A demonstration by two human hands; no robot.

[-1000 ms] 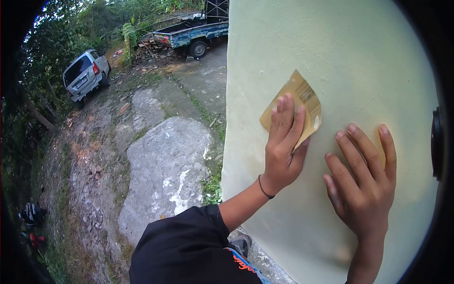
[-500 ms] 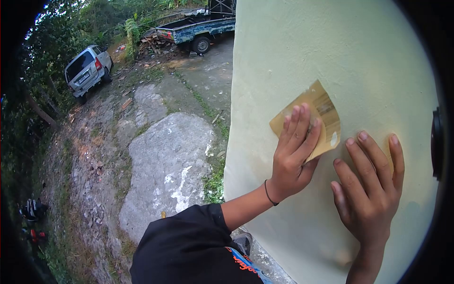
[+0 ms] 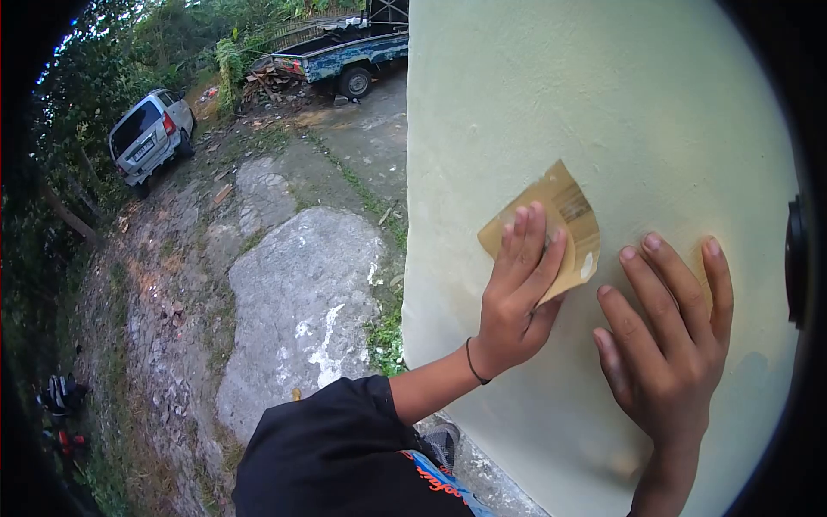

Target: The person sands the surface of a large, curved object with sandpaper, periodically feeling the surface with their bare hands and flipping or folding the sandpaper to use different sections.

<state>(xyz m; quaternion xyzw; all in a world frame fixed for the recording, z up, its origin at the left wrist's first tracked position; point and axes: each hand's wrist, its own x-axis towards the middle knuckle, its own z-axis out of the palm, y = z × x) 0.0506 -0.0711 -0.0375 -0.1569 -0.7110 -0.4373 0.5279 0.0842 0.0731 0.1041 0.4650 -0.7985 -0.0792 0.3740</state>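
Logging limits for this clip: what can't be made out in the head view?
- Sandpaper: lower part hidden under the left hand; its print is blurred.
- Wall: right side cut off by the dark lens rim.
- Right hand: wrist cut off by the bottom edge.
- Silver car: plate too small to read.
- Truck: front hidden behind the wall.

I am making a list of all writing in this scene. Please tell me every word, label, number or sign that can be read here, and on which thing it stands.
Nothing can be read with certainty.
Sandpaper: dark print on its brown back, too blurred to read.
Orange lettering on the dark clothing: partly cut off, not readable.
Silver car: rear number plate, too small to read.
Blue pickup truck: no writing visible.
Wall: no writing.
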